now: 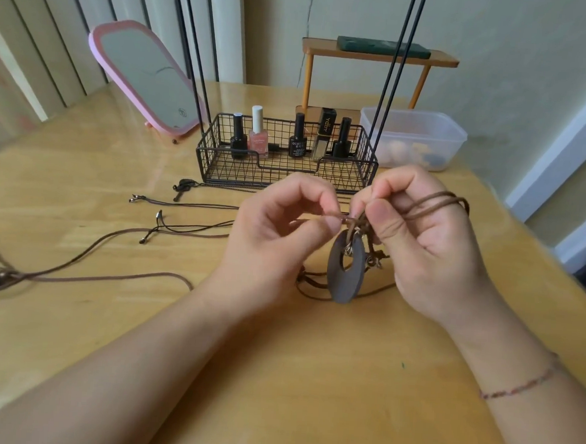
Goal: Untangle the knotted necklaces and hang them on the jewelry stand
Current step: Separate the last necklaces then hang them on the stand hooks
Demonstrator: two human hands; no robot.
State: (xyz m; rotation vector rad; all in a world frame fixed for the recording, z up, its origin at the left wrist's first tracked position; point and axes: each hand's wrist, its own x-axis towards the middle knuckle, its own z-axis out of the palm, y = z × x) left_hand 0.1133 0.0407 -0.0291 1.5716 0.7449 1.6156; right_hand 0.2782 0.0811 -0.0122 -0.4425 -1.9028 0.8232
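Got my left hand and right hand up over the table, both pinching the brown cord right at the knot, fingers curled in tight, with the disc pendant dangling just under it. Cord's looped round my right fingers too. More necklaces are lying off to my left, and the wire stand sits just behind my hands.
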